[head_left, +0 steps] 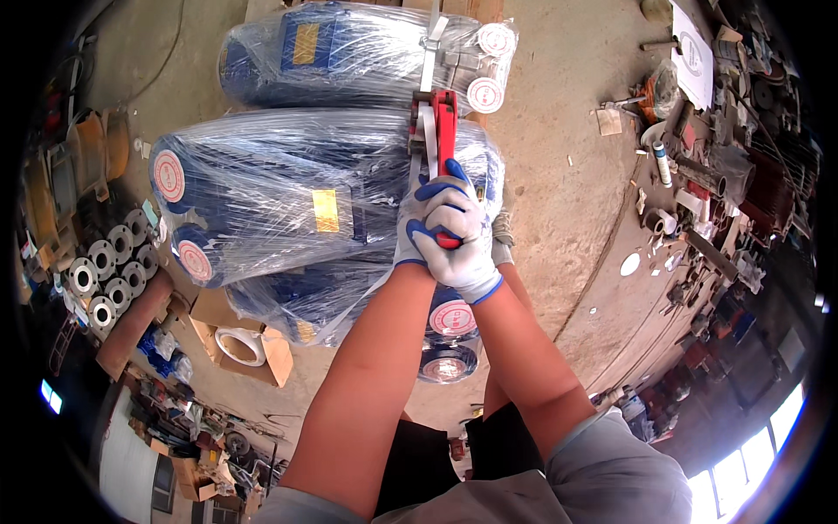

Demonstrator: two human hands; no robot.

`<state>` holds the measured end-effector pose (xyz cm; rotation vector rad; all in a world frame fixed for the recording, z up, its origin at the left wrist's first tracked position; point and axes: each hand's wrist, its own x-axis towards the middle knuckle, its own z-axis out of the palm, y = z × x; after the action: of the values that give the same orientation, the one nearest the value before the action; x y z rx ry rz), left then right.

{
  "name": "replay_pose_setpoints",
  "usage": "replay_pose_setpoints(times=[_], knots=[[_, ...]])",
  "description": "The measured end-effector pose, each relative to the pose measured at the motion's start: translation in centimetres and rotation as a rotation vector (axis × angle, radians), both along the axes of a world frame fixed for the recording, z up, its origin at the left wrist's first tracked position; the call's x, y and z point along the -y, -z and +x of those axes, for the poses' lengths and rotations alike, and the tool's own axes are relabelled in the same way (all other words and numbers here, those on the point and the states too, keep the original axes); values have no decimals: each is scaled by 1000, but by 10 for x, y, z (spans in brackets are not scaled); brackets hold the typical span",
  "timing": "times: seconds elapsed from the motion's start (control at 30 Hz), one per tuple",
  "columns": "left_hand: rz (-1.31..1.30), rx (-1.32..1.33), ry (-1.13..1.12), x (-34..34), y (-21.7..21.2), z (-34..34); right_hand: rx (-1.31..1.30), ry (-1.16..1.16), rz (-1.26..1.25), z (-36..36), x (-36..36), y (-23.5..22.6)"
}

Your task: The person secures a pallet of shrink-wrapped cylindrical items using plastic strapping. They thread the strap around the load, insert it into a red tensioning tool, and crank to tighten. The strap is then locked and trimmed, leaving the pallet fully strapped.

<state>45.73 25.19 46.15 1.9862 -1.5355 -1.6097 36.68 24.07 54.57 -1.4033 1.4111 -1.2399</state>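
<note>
concrete workshop floor is lying under plastic-wrapped blue motors (288,201). both gloved hands, left hand (410,231) and right hand (458,240), are closing stacked around the red strapping tool (441,131), its long axis running straight ahead along the white strap (429,61).

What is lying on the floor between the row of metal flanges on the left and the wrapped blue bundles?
In the head view, only bare concrete floor separates the metal flanges from the wrapped blue bundles.

Gloved hands (449,231) hide the red tool's handle (443,131) (grip unseen).
</note>
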Motion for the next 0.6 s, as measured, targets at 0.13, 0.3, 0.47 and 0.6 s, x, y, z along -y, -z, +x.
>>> replay_pose_setpoints(times=[0.13,0.3,0.47,0.6], knots=[[8,-13,-19,-3,2,1,61,100,79,3,6,1],[5,-38,-54,-4,-2,-3,263,342,419,2,46,-23],[144,77,-196,0,-5,-3,152,294,466,-5,97,-22],[93,137,133,11,-14,-3,127,258,248,1,45,-26]])
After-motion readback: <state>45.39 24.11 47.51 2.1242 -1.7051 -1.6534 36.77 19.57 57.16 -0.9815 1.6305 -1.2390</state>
